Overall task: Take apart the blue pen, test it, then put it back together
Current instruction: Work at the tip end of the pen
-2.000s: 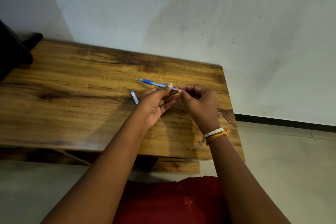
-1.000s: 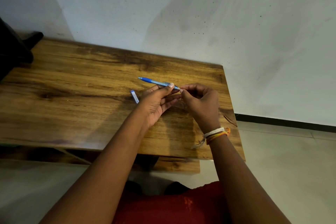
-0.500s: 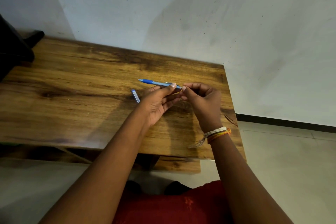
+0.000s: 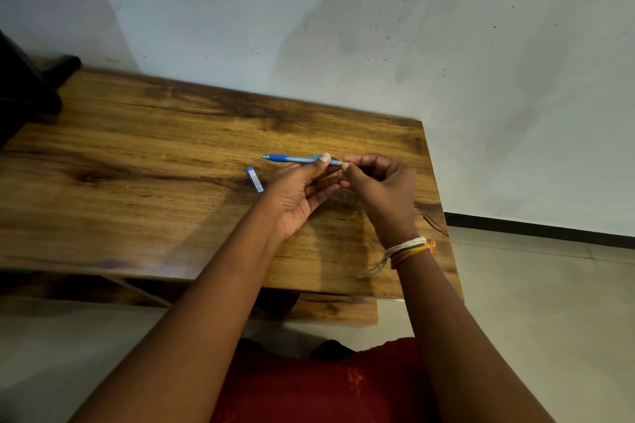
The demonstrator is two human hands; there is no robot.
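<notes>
Blue pen [image 4: 298, 158] is held level above the wooden table [image 4: 137, 161], tip pointing left, rear end pointing right. The left hand [image 4: 298, 192] grips the barrel near its rear end, thumb pressed on top and fingers curled beneath, palm turned up. The right hand [image 4: 379, 187] is closed at the rear end of the pen, thumb and forefinger pinched together there; whether they hold a separate part or only the end of the pen cannot be told, as the spot is too small to resolve. The two hands touch at the fingertips.

A small blue and clear piece [image 4: 254, 179] lies flat on the table just left of the left hand, apart from the pen. A band of white and orange threads [image 4: 410, 248] circles the right wrist. A dark object [image 4: 24, 89] stands at the far left edge of the table. A red garment [image 4: 316, 385] shows at the near edge of the view.

Compared with the frame two seconds earlier, both hands keep the same grip and the same place over the right part of the table. The pen remains level with its tip to the left, shifted only slightly. The small piece on the table has not moved. The red garment now fills less of the near edge, and a dark gap shows above it.
</notes>
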